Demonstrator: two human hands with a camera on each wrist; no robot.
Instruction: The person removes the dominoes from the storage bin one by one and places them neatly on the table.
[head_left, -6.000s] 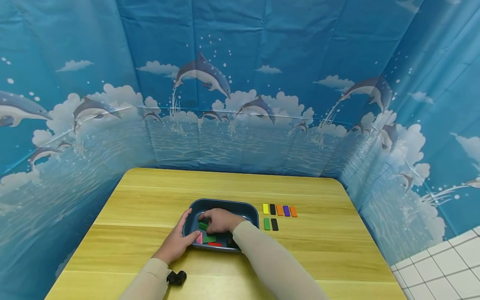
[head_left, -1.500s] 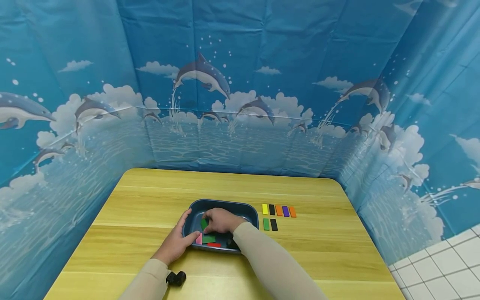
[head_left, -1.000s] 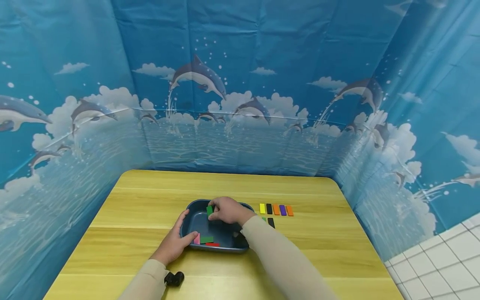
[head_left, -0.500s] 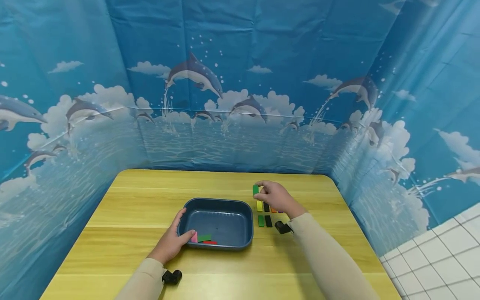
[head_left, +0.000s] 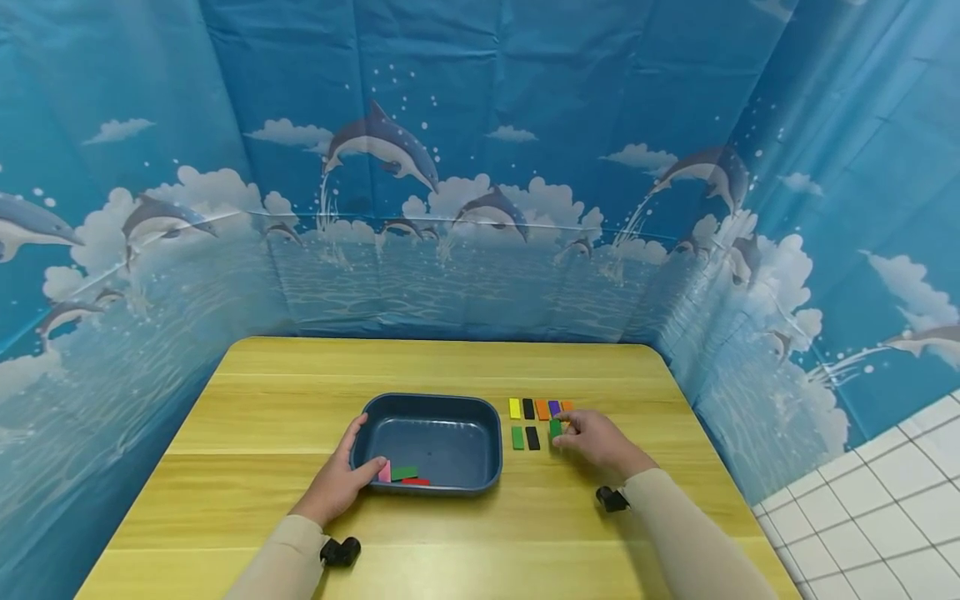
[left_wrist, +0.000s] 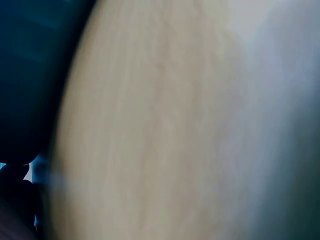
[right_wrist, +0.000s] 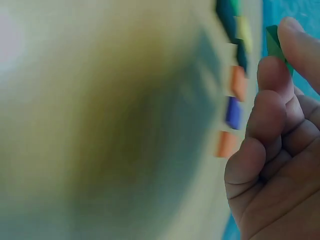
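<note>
My left hand (head_left: pixel 335 485) holds the navy tray (head_left: pixel 492 417) by its left side, thumb over the rim near the front corner. Pink (head_left: pixel 386 472), green (head_left: pixel 405 473) and red (head_left: pixel 415 482) domino blocks lie in the tray's near-left part. Between thumb and fingertips, my right hand (head_left: pixel 597 443) pinches another green domino block (head_left: pixel 556 428), to the right of a black block (head_left: pixel 532 438) and a green block (head_left: pixel 517 438) on the table. In the right wrist view, this pinched block (right_wrist: pixel 273 42) stands upright at the fingertips. The left wrist view is mostly blurred.
Behind the front pair, a row runs yellow (head_left: pixel 514 408), black (head_left: pixel 528 408), orange (head_left: pixel 542 410), purple (head_left: pixel 554 408), orange (head_left: pixel 567 406). The wooden table (head_left: pixel 300 375) ends at a blue dolphin curtain (head_left: pixel 480 283). Each wrist carries a small black camera (head_left: pixel 611 499).
My right hand picked the green domino block out of the tray, carried it right past the rows, then lowered it beside the front black block. The left hand has stayed on the tray.
</note>
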